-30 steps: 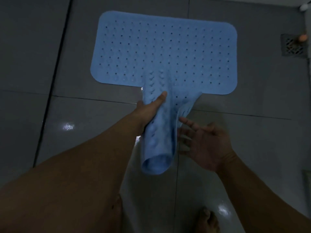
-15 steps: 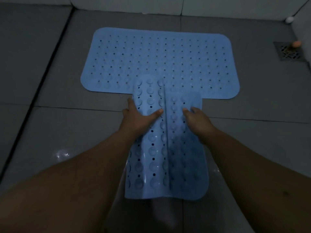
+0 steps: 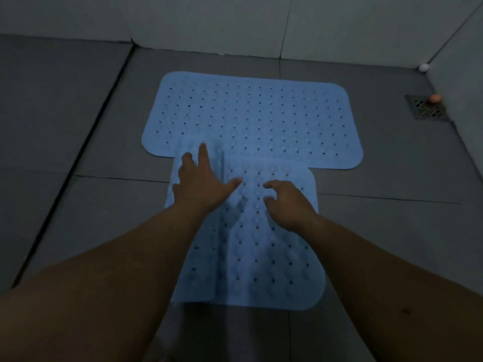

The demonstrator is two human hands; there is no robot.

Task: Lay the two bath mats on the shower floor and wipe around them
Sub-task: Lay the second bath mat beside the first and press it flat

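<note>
Two light blue perforated bath mats lie on the grey tiled shower floor. The far mat (image 3: 261, 113) lies flat and crosswise near the back wall. The near mat (image 3: 261, 257) runs lengthwise toward me, its far end overlapping the far mat's near edge, with a fold line down its left part. My left hand (image 3: 201, 184) presses flat with spread fingers on the near mat's far left part. My right hand (image 3: 285, 199) rests on the mat to the right, fingers bent with the tips on the surface, holding nothing.
A square floor drain (image 3: 426, 109) with a small orange object (image 3: 435, 98) on it sits at the right. A small white round object (image 3: 424, 67) lies in the far right corner. Light tiled walls (image 3: 235, 24) close off the back and right.
The near mat has gone from a half-rolled bundle gripped in my left hand to spread wide on the floor. Both hands let go and now lie on top of it.
</note>
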